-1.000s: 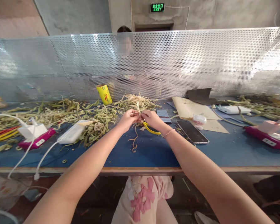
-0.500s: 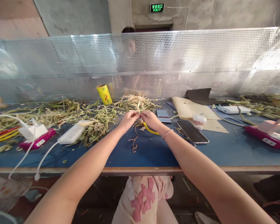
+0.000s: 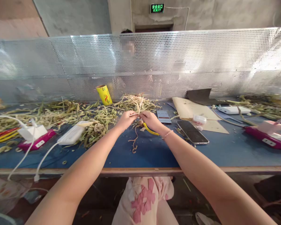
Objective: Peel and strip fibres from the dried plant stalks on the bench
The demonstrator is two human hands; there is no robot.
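My left hand is closed in a pinch on a pale dry plant strip. Right beside it, my right hand pinches the pale dried stalk that sticks up between the two hands. A curved yellow handle shows under my right palm; what tool it belongs to is hidden. Below my fingers, a thin brown curled strand hangs or lies over the blue table. A heap of dried plant stalks lies just behind my hands, and more dried leaves are to the left.
Left of me are a white power bank, a magenta power strip and cables. A yellow cardboard tube stands tilted behind. On the right lie a phone, a brown paper sheet and another power strip. A perforated metal screen closes the back.
My left hand has drawn slightly left from my right hand, and a pale strip now shows at its fingertips. My right hand stays nearly in place.
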